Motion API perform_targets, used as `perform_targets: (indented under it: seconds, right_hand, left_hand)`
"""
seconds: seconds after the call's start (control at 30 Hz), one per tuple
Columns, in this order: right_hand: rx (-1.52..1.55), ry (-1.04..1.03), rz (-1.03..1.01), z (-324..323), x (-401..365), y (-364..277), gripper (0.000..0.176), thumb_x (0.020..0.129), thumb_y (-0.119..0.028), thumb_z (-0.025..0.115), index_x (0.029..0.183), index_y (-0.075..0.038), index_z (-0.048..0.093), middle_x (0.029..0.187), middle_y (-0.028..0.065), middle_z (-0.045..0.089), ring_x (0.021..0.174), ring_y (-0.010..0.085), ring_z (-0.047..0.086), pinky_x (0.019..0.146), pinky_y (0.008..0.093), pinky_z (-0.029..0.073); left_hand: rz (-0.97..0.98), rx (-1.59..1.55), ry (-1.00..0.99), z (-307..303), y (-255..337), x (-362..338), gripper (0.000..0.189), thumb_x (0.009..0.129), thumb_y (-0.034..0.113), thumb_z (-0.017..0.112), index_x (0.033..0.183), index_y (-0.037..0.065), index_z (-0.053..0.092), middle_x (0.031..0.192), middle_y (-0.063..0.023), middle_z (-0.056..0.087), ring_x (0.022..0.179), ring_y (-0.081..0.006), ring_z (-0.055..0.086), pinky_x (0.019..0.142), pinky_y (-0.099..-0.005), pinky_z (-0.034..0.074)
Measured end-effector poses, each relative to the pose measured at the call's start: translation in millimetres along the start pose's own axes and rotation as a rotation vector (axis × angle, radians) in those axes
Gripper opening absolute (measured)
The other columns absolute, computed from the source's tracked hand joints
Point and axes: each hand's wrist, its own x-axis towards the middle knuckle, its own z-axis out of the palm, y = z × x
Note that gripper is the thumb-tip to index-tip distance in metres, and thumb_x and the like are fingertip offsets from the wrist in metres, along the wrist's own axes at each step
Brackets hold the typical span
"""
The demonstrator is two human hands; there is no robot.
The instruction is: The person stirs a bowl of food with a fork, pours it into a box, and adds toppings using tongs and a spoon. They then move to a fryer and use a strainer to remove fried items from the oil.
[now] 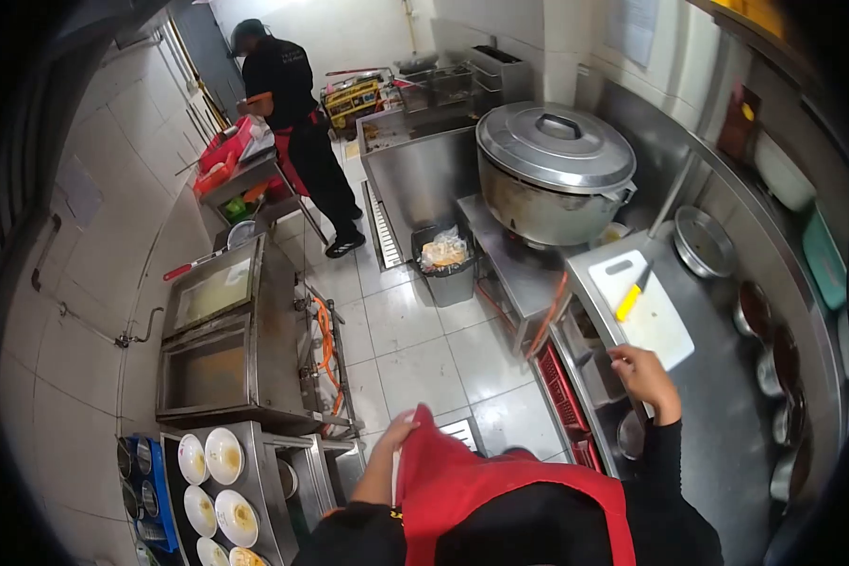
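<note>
My left hand (398, 436) is closed on the edge of the red apron (443, 462) I wear, lifting a fold of it out to the left. My right hand (647, 379) is over the front edge of the steel counter (707, 396). Its fingers are curled inward and I see nothing in them. Just beyond it lies a white cutting board (665, 335). A knife with a yellow handle (629, 303) rests on the board, apart from my hand.
Ahead stands a large lidded pot (557, 170) beside a bin (448, 274). Metal bowls (706, 241) line the right counter. At left are a steel cooker (208, 377) and several white bowls (224, 457). A co-worker (288, 104) stands at a far table.
</note>
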Motion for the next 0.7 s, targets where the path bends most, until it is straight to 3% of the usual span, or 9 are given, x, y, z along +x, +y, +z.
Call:
perform_targets:
  seconds: [0.1, 0.17, 0.23, 0.3, 0.33, 0.4, 0.43, 0.53, 0.7]
  right_hand:
    - [0.245, 0.222, -0.062, -4.9, 58.6, -7.0, 0.019, 0.082, -0.005, 0.054, 0.098, 0.001, 0.061, 0.089, 0.0143, 0.066, 0.081, 0.0231, 0.064, 0.071, 0.0305, 0.048]
    - [0.365, 0.149, -0.032, -1.8, 98.7, -23.4, 0.019, 0.082, -0.005, 0.053, 0.098, 0.002, 0.061, 0.087, 0.0134, 0.066, 0.081, 0.0208, 0.064, 0.071, 0.0296, 0.048]
    - [0.466, 0.078, -0.127, 17.9, 152.7, -32.2, 0.018, 0.083, -0.004, 0.053, 0.098, 0.002, 0.062, 0.085, 0.0126, 0.066, 0.079, 0.0196, 0.064, 0.071, 0.0289, 0.048]
    - [0.322, -0.097, -0.284, 21.3, 217.6, -57.8, 0.02, 0.083, -0.004, 0.053, 0.1, 0.001, 0.061, 0.085, 0.013, 0.065, 0.078, 0.0204, 0.065, 0.071, 0.0291, 0.049]
    - [0.282, -0.275, -0.166, 13.4, 252.5, -75.6, 0.022, 0.081, -0.006, 0.056, 0.102, -0.002, 0.062, 0.092, 0.0146, 0.065, 0.084, 0.0234, 0.063, 0.074, 0.0303, 0.048]
    - [0.069, -0.269, -0.415, -2.0, 336.8, -95.1, 0.024, 0.08, -0.011, 0.059, 0.103, -0.005, 0.062, 0.094, 0.0147, 0.064, 0.086, 0.0296, 0.062, 0.074, 0.0361, 0.048]
    - [-0.062, -0.213, -0.58, -3.8, 379.4, -96.6, 0.024, 0.081, -0.013, 0.059, 0.104, -0.007, 0.061, 0.095, 0.0129, 0.064, 0.086, 0.0303, 0.063, 0.073, 0.0381, 0.049]
    - [-0.235, -0.173, -0.627, -36.5, 496.3, -146.5, 0.027, 0.079, -0.018, 0.059, 0.104, -0.009, 0.061, 0.097, 0.0147, 0.063, 0.09, 0.033, 0.059, 0.076, 0.0413, 0.047]
    - [-0.401, -0.076, -0.657, -54.0, 711.5, -212.3, 0.035, 0.081, -0.022, 0.059, 0.112, -0.006, 0.055, 0.099, 0.016, 0.063, 0.092, 0.0345, 0.059, 0.077, 0.0428, 0.047]
  left_hand:
    - [0.059, 0.399, -0.033, -12.3, 61.5, 68.4, 0.027, 0.083, 0.011, 0.052, 0.109, 0.008, 0.06, 0.09, -0.0097, 0.064, 0.082, -0.0199, 0.062, 0.07, -0.0319, 0.051]
    - [0.052, 0.648, -0.089, -22.3, 81.5, 116.5, 0.026, 0.082, 0.009, 0.05, 0.105, 0.008, 0.063, 0.084, -0.009, 0.065, 0.079, -0.0189, 0.062, 0.065, -0.031, 0.05]
    - [0.244, 0.855, -0.017, -43.5, 83.1, 157.1, 0.023, 0.081, 0.014, 0.051, 0.096, 0.01, 0.067, 0.08, -0.0101, 0.067, 0.075, -0.0197, 0.062, 0.062, -0.033, 0.047]
    - [0.272, 0.935, 0.044, -54.5, 91.4, 181.6, 0.024, 0.082, 0.02, 0.049, 0.095, 0.01, 0.067, 0.082, -0.0122, 0.067, 0.074, -0.022, 0.063, 0.064, -0.0354, 0.047]
    - [0.28, 0.961, 0.068, -66.6, 91.0, 189.7, 0.027, 0.083, 0.025, 0.048, 0.093, 0.01, 0.067, 0.085, -0.0129, 0.066, 0.077, -0.0238, 0.063, 0.067, -0.0359, 0.047]
    - [0.282, 1.067, 0.117, -91.3, 103.3, 198.6, 0.034, 0.085, 0.033, 0.044, 0.093, 0.008, 0.066, 0.088, -0.0141, 0.065, 0.087, -0.0261, 0.061, 0.071, -0.0363, 0.048]
    - [0.135, 0.763, 0.098, -112.6, 94.1, 205.2, 0.035, 0.087, 0.031, 0.042, 0.094, 0.008, 0.067, 0.084, -0.0125, 0.065, 0.081, -0.0255, 0.061, 0.067, -0.0363, 0.048]
    - [-0.147, 0.375, 0.276, -151.2, 96.5, 177.7, 0.033, 0.086, 0.031, 0.043, 0.096, 0.008, 0.064, 0.085, -0.0117, 0.065, 0.079, -0.0243, 0.061, 0.065, -0.0349, 0.048]
    - [-0.262, 0.007, 0.483, -170.3, 142.5, 202.9, 0.031, 0.086, 0.029, 0.045, 0.101, 0.008, 0.06, 0.087, -0.0103, 0.064, 0.075, -0.0223, 0.06, 0.061, -0.0324, 0.046]
